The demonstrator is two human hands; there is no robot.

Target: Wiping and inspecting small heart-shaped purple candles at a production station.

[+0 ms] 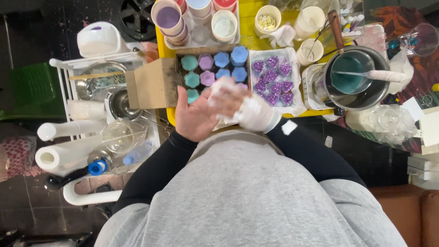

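White glove [256, 114], half-on, blurred

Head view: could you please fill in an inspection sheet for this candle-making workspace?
Surface: yellow table, crowded with moulds and cups.
Job's things: cardboard box of teal, pink and blue hexagonal wax pieces; tray of purple glitter hearts; dark pot holding teal liquid and a stirrer.
Clutter: stacked paper cups, paper towel rolls, glass jars.
Hands: left hand bare, palm open; right hand in a white glove, pressing a blurred white wad against the left.
Cables: nothing seen.
Surroundings: white wire cart at left, dark floor, brown seat at right.
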